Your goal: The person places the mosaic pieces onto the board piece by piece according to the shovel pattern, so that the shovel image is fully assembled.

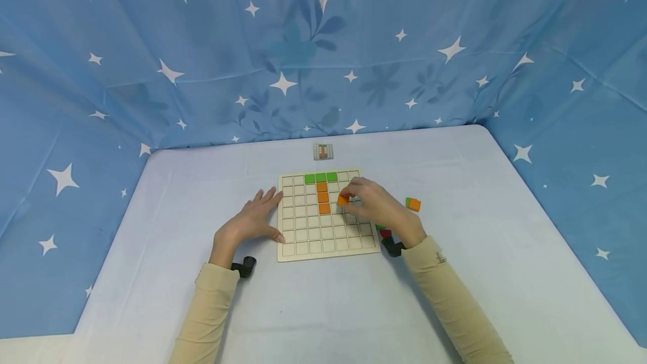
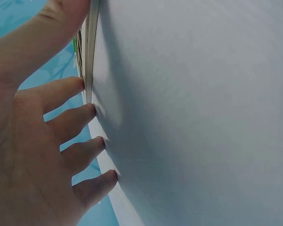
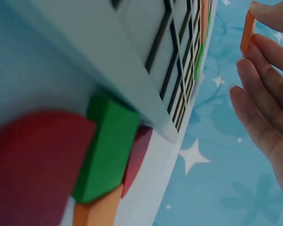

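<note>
A pale wooden grid board (image 1: 303, 249) lies on the white table. Along its top row sit 3 green square tiles (image 1: 320, 177), and below the middle one runs a column of 3 orange square tiles (image 1: 323, 197). My right hand (image 1: 371, 201) pinches another orange tile (image 3: 248, 29) between thumb and fingertip, held above the board just right of that column. With fingers spread, my left hand (image 1: 254, 219) rests at the board's left edge; in the left wrist view its fingertips (image 2: 90, 109) touch the edge and the table.
Beyond the board lies a small pattern card (image 1: 323, 151). An orange tile (image 1: 414, 204) lies against a green one to the right. Beside the board's right edge, partly under my right forearm, are a green block (image 3: 108, 146) and red pieces (image 3: 38, 165). A blue starred cloth (image 1: 283, 44) hangs behind.
</note>
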`<state>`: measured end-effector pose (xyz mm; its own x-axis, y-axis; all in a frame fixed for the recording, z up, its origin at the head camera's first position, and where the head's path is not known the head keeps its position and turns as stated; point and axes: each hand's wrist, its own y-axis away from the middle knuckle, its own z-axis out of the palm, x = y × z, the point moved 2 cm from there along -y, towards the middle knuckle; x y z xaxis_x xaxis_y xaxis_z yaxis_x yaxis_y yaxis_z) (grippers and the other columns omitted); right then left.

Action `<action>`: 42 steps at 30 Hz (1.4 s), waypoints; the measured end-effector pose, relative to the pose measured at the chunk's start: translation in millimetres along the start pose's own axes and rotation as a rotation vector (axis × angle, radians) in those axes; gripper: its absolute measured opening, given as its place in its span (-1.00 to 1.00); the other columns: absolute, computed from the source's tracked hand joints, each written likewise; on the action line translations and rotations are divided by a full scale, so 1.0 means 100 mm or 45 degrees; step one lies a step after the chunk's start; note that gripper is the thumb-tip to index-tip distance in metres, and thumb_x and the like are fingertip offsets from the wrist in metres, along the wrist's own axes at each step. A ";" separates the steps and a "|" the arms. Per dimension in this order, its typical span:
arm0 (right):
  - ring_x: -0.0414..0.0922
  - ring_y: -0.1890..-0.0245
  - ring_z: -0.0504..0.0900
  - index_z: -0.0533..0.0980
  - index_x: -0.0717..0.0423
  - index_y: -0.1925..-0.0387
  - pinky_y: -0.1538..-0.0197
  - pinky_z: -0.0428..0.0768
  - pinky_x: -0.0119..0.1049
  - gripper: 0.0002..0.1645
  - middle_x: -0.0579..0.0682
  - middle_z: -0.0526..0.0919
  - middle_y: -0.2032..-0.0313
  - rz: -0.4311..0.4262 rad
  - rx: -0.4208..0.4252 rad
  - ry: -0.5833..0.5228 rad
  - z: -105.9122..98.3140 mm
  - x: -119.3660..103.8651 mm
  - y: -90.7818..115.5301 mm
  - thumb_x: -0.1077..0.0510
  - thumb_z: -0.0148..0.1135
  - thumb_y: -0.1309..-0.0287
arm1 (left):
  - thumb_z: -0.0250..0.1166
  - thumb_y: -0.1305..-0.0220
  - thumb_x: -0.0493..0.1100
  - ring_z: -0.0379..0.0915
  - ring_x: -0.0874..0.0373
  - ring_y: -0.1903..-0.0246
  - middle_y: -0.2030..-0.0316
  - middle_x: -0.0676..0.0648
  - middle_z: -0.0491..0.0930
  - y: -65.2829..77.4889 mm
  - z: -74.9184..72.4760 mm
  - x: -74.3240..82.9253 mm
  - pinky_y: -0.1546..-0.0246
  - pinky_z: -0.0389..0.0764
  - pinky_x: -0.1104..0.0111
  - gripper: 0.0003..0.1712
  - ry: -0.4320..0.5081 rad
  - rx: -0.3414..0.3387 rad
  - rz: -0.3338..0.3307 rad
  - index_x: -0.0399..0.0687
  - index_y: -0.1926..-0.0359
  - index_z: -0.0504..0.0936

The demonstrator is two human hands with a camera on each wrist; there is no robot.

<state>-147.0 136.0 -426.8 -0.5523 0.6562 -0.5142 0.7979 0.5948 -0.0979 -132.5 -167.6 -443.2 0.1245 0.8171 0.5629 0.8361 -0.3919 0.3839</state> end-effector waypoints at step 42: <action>-0.17 0.37 0.52 0.73 0.12 0.16 0.28 0.61 -0.36 -0.80 -0.05 0.62 0.30 -0.130 -0.069 0.282 0.41 -0.30 -0.09 0.18 0.49 -0.17 | 0.65 0.02 0.01 -0.44 -0.30 -0.62 -0.64 -0.26 -0.20 -0.02 -0.01 -0.01 -0.60 -0.27 -0.19 0.36 -0.011 0.004 -0.004 -0.13 -0.64 0.00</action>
<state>-127.4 91.9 -445.1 -0.6734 0.6738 -0.3041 0.7246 0.6832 -0.0908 -134.7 -168.0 -444.1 0.1268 0.8218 0.5555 0.8381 -0.3883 0.3832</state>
